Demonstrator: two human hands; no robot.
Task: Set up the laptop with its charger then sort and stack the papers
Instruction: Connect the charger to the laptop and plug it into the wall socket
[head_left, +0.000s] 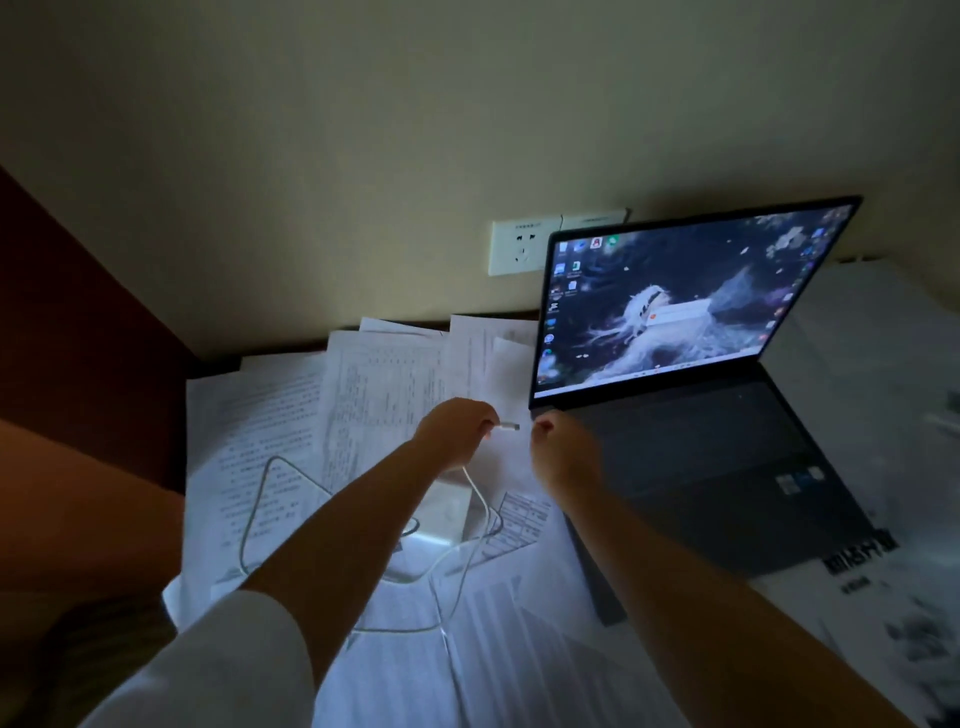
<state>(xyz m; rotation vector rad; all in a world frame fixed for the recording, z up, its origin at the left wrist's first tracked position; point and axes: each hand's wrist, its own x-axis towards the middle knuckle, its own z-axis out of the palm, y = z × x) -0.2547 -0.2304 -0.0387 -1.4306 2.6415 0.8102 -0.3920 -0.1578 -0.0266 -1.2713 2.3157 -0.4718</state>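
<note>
I see the left hand (457, 426) pinching the thin white charger cable (470, 525) just behind its small plug (510, 427), which points right toward the open grey laptop (691, 415). The right hand (563, 447) is clenched beside the laptop's near left corner; I cannot tell if it touches it. The cable loops over the scattered white printed papers (291, 415) covering the worktop, left of the laptop. A white wall socket (522, 248) sits on the far wall, behind the lit screen.
</note>
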